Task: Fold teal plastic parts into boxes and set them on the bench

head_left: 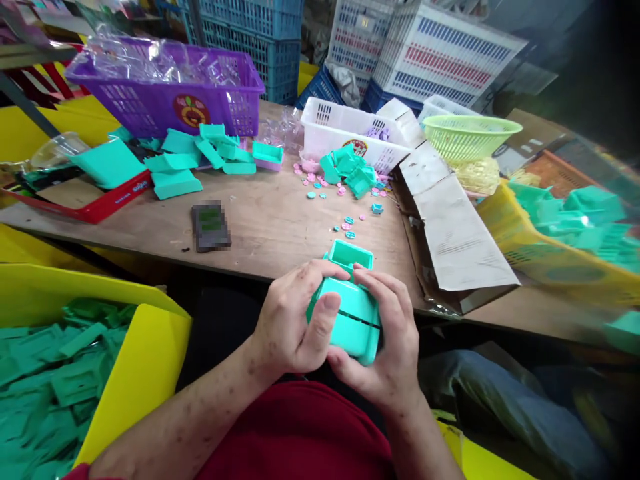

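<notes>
Both hands hold one teal plastic box (350,313) just in front of the wooden table's (270,220) near edge. My left hand (293,323) wraps its left side, thumb pressed on the top face. My right hand (387,343) cups its right side and underside, fingers curled over the top. An open square compartment of the box sticks up at its far end. Small pink and teal discs (345,223) lie scattered on the table beyond it.
A yellow bin of teal parts (60,380) sits at lower left; another yellow bin (565,240) at right. On the table: a purple basket (165,87), white basket (350,130), green basket (465,133), loose teal pieces (195,160), a flattened cardboard box (450,220), a dark phone (210,227).
</notes>
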### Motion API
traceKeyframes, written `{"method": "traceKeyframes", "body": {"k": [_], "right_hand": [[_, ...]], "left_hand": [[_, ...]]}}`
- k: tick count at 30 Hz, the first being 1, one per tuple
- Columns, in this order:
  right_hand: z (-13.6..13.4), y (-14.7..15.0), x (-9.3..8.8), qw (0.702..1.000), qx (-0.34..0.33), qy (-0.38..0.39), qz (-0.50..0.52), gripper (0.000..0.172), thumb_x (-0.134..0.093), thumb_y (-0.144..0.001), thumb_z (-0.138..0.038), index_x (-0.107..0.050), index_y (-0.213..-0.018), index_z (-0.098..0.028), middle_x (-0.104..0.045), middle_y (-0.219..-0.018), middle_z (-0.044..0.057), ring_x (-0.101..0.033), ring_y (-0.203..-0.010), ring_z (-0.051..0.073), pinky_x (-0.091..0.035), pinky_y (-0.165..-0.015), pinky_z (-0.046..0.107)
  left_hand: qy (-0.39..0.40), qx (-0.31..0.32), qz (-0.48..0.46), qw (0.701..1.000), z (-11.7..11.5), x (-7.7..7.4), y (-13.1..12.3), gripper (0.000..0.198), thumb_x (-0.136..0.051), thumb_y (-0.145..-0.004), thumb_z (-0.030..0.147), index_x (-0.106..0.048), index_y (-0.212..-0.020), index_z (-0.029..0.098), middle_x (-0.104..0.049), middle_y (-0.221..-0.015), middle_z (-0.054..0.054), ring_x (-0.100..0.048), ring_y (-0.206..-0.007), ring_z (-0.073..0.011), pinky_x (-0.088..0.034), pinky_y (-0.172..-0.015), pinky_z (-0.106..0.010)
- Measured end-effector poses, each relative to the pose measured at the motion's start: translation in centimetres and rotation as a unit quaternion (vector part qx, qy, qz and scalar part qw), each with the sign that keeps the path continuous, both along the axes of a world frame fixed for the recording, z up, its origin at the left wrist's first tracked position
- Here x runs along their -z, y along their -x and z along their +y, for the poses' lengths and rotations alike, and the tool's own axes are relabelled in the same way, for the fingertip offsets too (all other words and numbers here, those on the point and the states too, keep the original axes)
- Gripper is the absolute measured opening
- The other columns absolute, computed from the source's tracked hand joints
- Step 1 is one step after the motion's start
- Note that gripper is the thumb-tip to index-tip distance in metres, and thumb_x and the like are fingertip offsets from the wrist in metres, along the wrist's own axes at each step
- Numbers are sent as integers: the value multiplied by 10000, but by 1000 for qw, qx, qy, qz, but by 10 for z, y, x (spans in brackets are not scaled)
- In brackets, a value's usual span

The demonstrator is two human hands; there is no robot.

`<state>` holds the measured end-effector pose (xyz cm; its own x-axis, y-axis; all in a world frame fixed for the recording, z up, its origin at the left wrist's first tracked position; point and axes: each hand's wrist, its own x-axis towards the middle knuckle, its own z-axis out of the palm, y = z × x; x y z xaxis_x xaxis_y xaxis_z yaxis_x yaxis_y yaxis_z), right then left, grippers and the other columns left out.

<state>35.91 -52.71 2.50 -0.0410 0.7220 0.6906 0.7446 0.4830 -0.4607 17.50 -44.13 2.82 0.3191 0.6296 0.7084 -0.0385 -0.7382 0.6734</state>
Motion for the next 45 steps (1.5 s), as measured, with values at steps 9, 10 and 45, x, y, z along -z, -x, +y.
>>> {"method": "traceKeyframes", "body": {"k": [9, 10, 45], "right_hand": [[-4, -6, -7, 998, 12, 58, -21, 897, -1022, -944, -659, -680, -1628, -189, -768, -1519, 189, -765, -1409, 364, -741, -1207, 539], [-4, -5, -7, 998, 14, 56, -18, 896, -1019, -948, -667, -684, -1623, -182, -768, -1513, 189, -766, -1410, 357, -738, -1216, 527], [-4, -2, 19, 955, -69, 42, 285, 658, -752, -1065, -853, -773, -1418, -298, -728, -1345, 75, -676, -1262, 324, -553, -1126, 490]], "left_hand": [[48, 19, 20, 998, 9, -1, 2, 412, -508, -1264, 478, -802, -1257, 191, -880, -1149, -93, -828, -932, -225, -649, -870, -389], [45, 16, 24, 999, 9, -1, 2, 419, -495, -1269, 474, -804, -1255, 191, -878, -1138, -89, -823, -919, -221, -641, -860, -389], [-77, 175, 142, 971, 20, -6, 20, 976, -1111, -872, 545, -627, -1647, 201, -854, -1490, -172, -873, -1323, -349, -742, -1172, -462]]}}
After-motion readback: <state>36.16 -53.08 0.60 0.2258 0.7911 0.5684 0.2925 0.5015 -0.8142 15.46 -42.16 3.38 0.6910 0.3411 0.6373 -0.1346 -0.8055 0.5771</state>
